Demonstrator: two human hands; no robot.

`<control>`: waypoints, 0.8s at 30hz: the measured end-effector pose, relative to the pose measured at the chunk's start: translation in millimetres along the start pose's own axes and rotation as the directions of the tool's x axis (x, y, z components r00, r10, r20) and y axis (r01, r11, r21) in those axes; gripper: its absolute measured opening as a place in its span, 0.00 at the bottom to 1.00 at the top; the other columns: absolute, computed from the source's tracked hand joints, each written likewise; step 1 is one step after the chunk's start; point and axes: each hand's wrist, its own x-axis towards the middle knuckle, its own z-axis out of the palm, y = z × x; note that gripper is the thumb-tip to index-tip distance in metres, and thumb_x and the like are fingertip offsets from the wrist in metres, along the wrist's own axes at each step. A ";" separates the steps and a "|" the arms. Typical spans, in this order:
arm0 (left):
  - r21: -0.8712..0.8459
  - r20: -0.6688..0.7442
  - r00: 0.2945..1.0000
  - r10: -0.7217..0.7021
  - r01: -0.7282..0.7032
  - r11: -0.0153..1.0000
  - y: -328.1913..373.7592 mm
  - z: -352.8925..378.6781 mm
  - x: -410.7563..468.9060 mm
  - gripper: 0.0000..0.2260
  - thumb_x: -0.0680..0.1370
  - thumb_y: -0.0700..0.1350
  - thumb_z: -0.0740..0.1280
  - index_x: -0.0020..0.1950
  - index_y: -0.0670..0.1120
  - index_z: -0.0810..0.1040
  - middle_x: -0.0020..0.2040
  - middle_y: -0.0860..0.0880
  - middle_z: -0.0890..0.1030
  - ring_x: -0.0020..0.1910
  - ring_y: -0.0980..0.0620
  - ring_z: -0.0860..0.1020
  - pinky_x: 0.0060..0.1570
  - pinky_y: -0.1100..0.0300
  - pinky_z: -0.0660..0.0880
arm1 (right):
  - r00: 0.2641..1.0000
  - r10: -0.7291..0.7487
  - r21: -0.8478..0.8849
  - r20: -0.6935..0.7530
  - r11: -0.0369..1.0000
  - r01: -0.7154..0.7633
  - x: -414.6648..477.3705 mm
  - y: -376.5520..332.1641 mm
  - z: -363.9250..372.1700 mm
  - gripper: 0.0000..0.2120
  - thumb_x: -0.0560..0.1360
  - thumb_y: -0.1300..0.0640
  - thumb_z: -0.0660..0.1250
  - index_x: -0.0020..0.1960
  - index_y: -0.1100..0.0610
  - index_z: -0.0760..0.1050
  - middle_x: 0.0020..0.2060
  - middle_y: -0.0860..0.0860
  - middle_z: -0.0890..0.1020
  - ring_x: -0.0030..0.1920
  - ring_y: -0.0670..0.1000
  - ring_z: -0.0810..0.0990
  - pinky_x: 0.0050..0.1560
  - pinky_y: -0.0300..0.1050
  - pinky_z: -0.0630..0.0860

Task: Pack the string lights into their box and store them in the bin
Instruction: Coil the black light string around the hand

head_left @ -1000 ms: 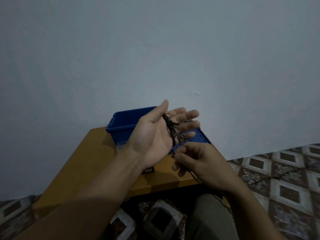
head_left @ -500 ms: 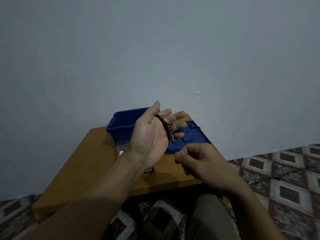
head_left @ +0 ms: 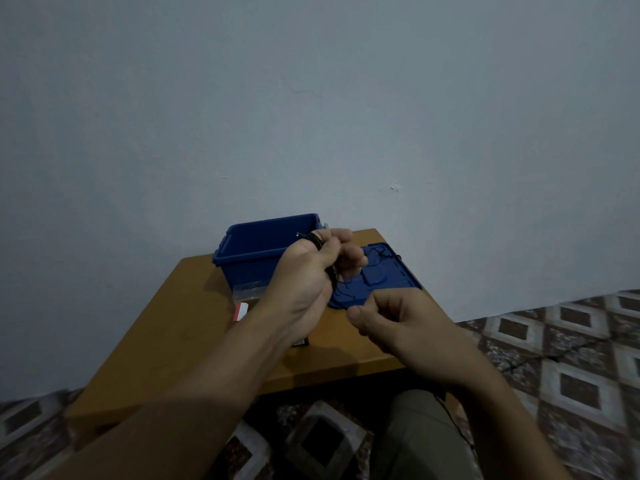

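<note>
My left hand [head_left: 311, 275] is raised over the wooden table [head_left: 180, 334], fingers curled round a coil of black string lights [head_left: 317, 244] wound across the palm. A thin strand of the wire [head_left: 379, 252] trails over the blue lid. My right hand [head_left: 398, 323] hovers just below and to the right, thumb and fingers pinched together; whether it holds the wire I cannot tell. The open blue bin [head_left: 256, 252] stands behind my left hand. The red and white lights box [head_left: 241, 310] lies on the table, mostly hidden under my left forearm.
The blue bin lid [head_left: 377, 278] lies flat on the table right of the bin. A clear plastic piece [head_left: 247, 291] lies in front of the bin. A wall stands close behind the table. Patterned floor [head_left: 571, 358] carries more black wire at the right.
My left hand's fingers have curled closed over the coil, which lay across an open palm before. My right hand has dropped slightly away from the left.
</note>
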 end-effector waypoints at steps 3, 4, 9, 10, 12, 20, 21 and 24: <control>0.099 -0.001 0.999 -0.055 0.055 0.994 0.4 -1.7 0.5 0.11 0.86 0.40 0.55 0.54 0.39 0.76 0.40 0.45 0.81 0.37 0.49 0.78 0.45 0.54 0.78 | 0.999 -0.025 0.051 -0.042 0.998 0.027 -0.1 -2.4 0.1 0.20 0.80 0.49 0.66 0.34 0.58 0.69 0.24 0.47 0.69 0.25 0.44 0.65 0.29 0.38 0.65; 0.191 -0.001 0.996 -0.084 0.082 0.978 0.7 -2.8 0.2 0.12 0.86 0.41 0.56 0.53 0.39 0.77 0.40 0.44 0.80 0.37 0.49 0.78 0.43 0.55 0.78 | 0.998 -0.029 0.089 -0.062 0.995 0.034 -0.2 -3.7 -0.5 0.20 0.80 0.50 0.66 0.33 0.57 0.68 0.24 0.46 0.68 0.24 0.45 0.63 0.28 0.38 0.64; 0.453 0.119 0.947 -0.300 0.217 0.865 4.2 -8.3 -5.0 0.19 0.84 0.51 0.57 0.43 0.40 0.78 0.37 0.42 0.76 0.32 0.49 0.74 0.34 0.55 0.74 | 0.993 -0.039 0.280 -0.112 0.957 0.070 -4.0 -11.9 -7.7 0.18 0.78 0.49 0.69 0.34 0.55 0.71 0.24 0.49 0.66 0.24 0.47 0.60 0.26 0.39 0.59; 0.491 0.168 0.921 -0.352 0.231 0.840 4.9 -10.1 -5.9 0.24 0.84 0.57 0.55 0.41 0.41 0.77 0.34 0.42 0.75 0.30 0.49 0.73 0.33 0.55 0.72 | 0.992 -0.053 0.325 -0.112 0.942 0.087 -4.9 -13.5 -9.3 0.16 0.78 0.49 0.70 0.34 0.54 0.74 0.25 0.50 0.66 0.24 0.48 0.59 0.26 0.40 0.57; 0.532 0.263 0.859 -0.439 0.251 0.809 4.9 -14.7 -6.3 0.33 0.81 0.67 0.49 0.36 0.43 0.76 0.27 0.46 0.72 0.24 0.49 0.67 0.29 0.56 0.68 | 0.988 -0.096 0.386 -0.118 0.913 0.134 -5.9 -15.9 -11.8 0.12 0.77 0.51 0.69 0.35 0.51 0.79 0.25 0.50 0.67 0.25 0.49 0.58 0.26 0.44 0.55; 0.405 0.580 0.614 -0.535 0.352 0.844 11.2 -14.8 -7.5 0.34 0.78 0.73 0.44 0.27 0.46 0.61 0.19 0.52 0.60 0.18 0.56 0.54 0.19 0.60 0.49 | 0.934 -0.177 0.266 -0.310 0.927 0.264 -1.0 -10.1 -8.6 0.10 0.80 0.57 0.65 0.45 0.62 0.79 0.26 0.44 0.72 0.24 0.41 0.67 0.28 0.31 0.64; 0.383 0.603 0.592 -0.534 0.373 0.845 12.5 -14.3 -8.0 0.34 0.78 0.72 0.44 0.27 0.46 0.59 0.19 0.51 0.59 0.17 0.56 0.53 0.18 0.60 0.49 | 0.937 -0.175 0.258 -0.302 0.931 0.257 -0.3 -9.1 -7.7 0.11 0.80 0.56 0.65 0.45 0.62 0.79 0.26 0.44 0.72 0.24 0.41 0.68 0.28 0.30 0.64; 0.274 0.669 0.551 -0.499 0.442 0.854 13.4 -15.2 -7.6 0.33 0.80 0.71 0.47 0.27 0.47 0.58 0.18 0.51 0.60 0.17 0.55 0.54 0.18 0.61 0.51 | 0.949 -0.153 0.239 -0.276 0.945 0.222 0.7 -5.6 -5.4 0.12 0.80 0.52 0.64 0.45 0.60 0.80 0.26 0.43 0.72 0.24 0.41 0.67 0.28 0.30 0.63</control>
